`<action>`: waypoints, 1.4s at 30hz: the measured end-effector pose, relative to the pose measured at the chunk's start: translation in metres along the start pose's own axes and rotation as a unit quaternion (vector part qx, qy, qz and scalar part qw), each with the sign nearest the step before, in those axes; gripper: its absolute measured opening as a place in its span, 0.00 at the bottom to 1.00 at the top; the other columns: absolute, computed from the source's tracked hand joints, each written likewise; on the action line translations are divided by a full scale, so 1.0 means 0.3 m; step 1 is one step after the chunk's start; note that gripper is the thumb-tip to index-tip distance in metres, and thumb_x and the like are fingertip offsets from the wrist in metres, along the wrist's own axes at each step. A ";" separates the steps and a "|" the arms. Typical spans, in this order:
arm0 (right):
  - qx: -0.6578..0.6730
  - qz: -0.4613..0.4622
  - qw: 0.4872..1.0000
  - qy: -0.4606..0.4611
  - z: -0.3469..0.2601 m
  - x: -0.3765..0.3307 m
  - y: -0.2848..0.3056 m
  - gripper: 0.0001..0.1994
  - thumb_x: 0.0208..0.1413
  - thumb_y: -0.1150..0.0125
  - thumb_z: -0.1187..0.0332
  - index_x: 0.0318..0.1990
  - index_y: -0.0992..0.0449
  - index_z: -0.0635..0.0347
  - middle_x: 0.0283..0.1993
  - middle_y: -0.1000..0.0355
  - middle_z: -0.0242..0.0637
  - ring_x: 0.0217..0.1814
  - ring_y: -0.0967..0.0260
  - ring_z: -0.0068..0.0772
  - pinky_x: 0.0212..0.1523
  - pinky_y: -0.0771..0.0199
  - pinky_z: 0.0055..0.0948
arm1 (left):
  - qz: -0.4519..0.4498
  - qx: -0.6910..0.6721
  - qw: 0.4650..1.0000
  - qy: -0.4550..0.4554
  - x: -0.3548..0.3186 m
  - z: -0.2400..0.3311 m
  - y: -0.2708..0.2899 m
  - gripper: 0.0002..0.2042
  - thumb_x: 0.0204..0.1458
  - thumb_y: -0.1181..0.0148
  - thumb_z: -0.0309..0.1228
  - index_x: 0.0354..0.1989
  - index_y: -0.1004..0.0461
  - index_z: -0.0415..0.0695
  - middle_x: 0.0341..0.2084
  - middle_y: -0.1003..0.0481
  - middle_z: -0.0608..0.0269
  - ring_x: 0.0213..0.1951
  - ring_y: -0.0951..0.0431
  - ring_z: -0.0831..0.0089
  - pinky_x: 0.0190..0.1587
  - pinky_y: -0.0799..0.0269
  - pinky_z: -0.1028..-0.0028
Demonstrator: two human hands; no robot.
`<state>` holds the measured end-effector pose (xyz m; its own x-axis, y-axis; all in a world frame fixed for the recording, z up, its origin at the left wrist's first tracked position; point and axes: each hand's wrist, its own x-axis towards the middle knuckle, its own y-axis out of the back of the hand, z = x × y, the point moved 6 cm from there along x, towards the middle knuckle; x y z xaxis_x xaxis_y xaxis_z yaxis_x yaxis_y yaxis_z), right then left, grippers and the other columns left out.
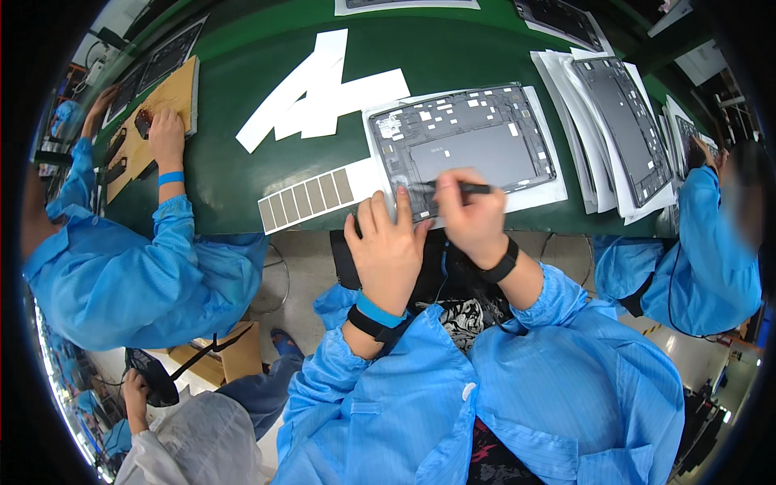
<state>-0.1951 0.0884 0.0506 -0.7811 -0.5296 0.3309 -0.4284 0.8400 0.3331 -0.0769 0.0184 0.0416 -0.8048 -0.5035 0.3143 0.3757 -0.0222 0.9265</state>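
A dark grey tablet back housing (473,152) lies on white sheets at the table's near edge, with small white labels scattered over its inside. My left hand (383,249) rests palm down with fingers spread at the housing's lower left corner. Beneath its fingertips is the end of a white backing strip (361,178) bearing a row of grey-brown rectangular stickers (313,196). In my right hand (471,217) is a slim black pen-shaped tool (475,188), held over the lower left part of the housing. Motion blurs the hand and the tool's tip.
Loose white strips (323,89) lie left of the housing on the green table (218,178). To the right stands a stack of housings between white sheets (622,129). A co-worker at the left works over a tan board (182,97); another person (699,234) sits at the right.
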 end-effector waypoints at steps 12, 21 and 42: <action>0.049 -0.188 0.980 -0.048 0.004 0.188 -0.283 0.10 0.62 0.43 0.66 0.36 0.25 0.66 0.22 0.27 0.35 0.22 0.31 0.21 0.23 0.35 0.25 | -0.045 -0.062 0.996 0.040 -0.026 -0.168 -0.028 0.29 0.57 0.42 0.48 0.65 0.33 0.50 0.65 0.42 0.41 0.67 0.44 0.42 0.67 0.51 0.45; 0.006 -0.181 0.983 -0.018 0.001 0.163 -0.324 0.11 0.60 0.42 0.67 0.37 0.23 0.69 0.20 0.27 0.41 0.21 0.26 0.27 0.23 0.30 0.28 | -0.022 -0.070 0.997 0.033 -0.032 -0.170 -0.032 0.29 0.55 0.41 0.50 0.63 0.31 0.49 0.65 0.42 0.41 0.67 0.44 0.43 0.66 0.50 0.45; -0.126 0.056 0.989 -0.048 0.241 0.163 0.605 0.22 0.62 0.45 0.70 0.60 0.41 0.69 0.27 0.28 0.40 0.30 0.27 0.38 0.33 0.30 0.32 | -0.032 -0.272 0.949 -0.158 0.219 0.500 -0.143 0.20 0.52 0.39 0.29 0.52 0.30 0.32 0.54 0.34 0.39 0.56 0.33 0.43 0.57 0.32 0.56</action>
<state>-0.3442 0.2236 0.0633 -0.8618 -0.4106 0.2979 -0.2183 0.8303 0.5129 -0.2150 0.1159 0.0537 -0.8994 -0.2038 0.3868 0.4335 -0.5300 0.7288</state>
